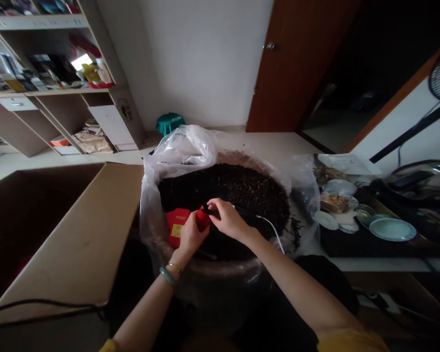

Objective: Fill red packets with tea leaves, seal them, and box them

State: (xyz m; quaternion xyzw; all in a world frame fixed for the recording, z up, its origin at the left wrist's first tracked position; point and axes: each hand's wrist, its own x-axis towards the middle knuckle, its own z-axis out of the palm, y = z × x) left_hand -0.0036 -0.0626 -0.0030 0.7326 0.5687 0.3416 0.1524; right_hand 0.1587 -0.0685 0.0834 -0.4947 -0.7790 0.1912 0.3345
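Note:
My left hand (193,233) is closed around a small red packet (202,220), held upright over a wide round tub. At the packet's mouth, my right hand (225,219) pinches some dark dried leaf-like bits (213,213); its fingertips are at or very near the opening. A loose mass of dark dried leaf-like pieces (238,183) fills the tub, which has a clear plastic liner (150,195). Beside my left hand, red packets with a gold label (176,227) lie on the dark pieces. A white cable (273,227) runs from behind my right hand over the tub's near right rim.
An open cardboard box (80,244) stands at left. To the right, a low table (352,264) carries a pale green plate (392,229), bowls and a bag of dried stuff (333,202). Behind are a shelf unit (117,117), a green bag (169,123) and a brown door (286,73).

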